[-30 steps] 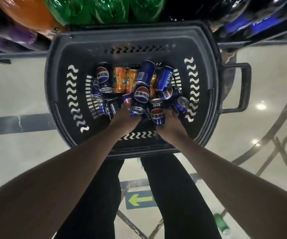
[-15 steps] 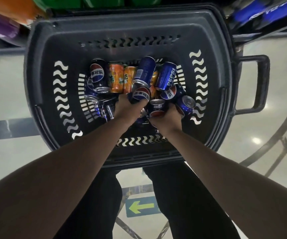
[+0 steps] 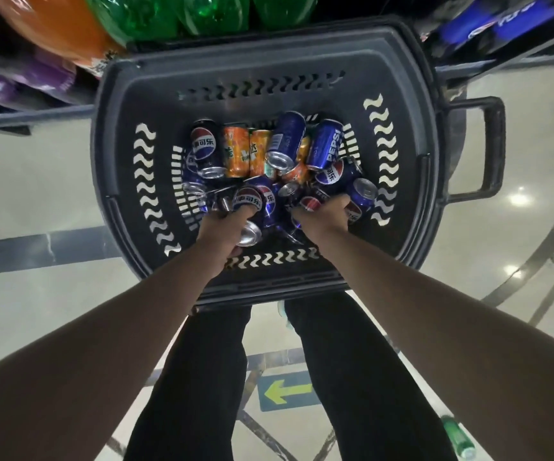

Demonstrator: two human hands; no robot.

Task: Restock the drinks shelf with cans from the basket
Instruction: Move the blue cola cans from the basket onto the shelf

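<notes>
Two bare arms reach down from the bottom of the view over a pale polished floor (image 3: 36, 181), which has dark stripes and a blue sign with a yellow arrow (image 3: 287, 391) between the person's dark trouser legs. On this floor stands a big dark plastic basket (image 3: 119, 154) with wavy slots in its walls and a handle (image 3: 492, 144) on the right side. Just behind the basket is the drinks shelf (image 3: 29, 113), where large orange, green and purple bottles lie or stand; I cannot tell which. In the bottom of the basket is a loose heap of cans, mostly blue Pepsi cans (image 3: 325, 144), with some orange cans (image 3: 234, 154) among them. The left hand (image 3: 225, 227) is inside the basket, and its fingers are curled around a blue can (image 3: 248, 207) whose silver end points toward the camera. The right hand (image 3: 324, 216) is also inside, with its fingers curled over another blue can (image 3: 310, 203) in the heap. A small green bottle (image 3: 458, 439) lies on the floor at the lower right, well apart from the basket.
</notes>
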